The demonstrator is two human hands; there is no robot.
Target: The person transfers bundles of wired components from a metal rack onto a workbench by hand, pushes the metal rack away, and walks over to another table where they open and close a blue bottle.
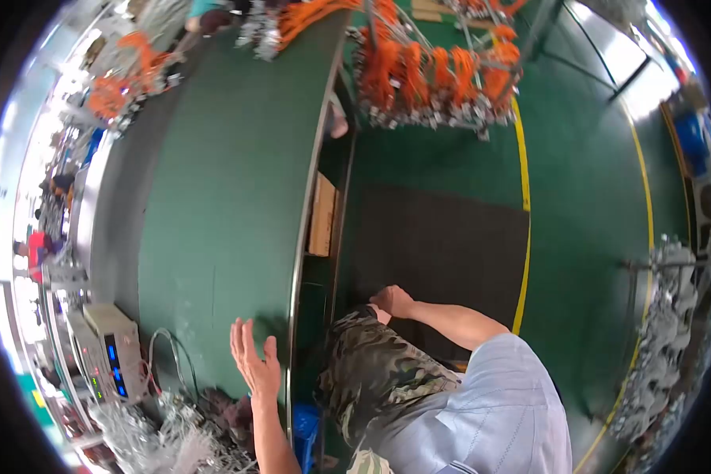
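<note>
My left hand (257, 365) is raised over the near end of the green-topped workbench (221, 213), by its metal edge. Its fingers are stretched out with the thumb apart, and nothing is in it. My right hand (393, 302) is at the knee of the camouflage trousers (387, 359), beside the bench. Its fingers bend down and are partly hidden, so I cannot tell whether they are closed. Left of my left hand stand a power-supply-like box (114, 351) with blue displays and a heap of silvery cable parts (186, 434).
A rack (434, 79) hung with orange cable bundles stands beyond the dark floor mat (442, 245). More orange cables (312, 16) lie at the bench's far end, near another person's arm (201, 12). A cardboard box (321, 215) sits under the bench. Grey bundles (663, 332) hang at right.
</note>
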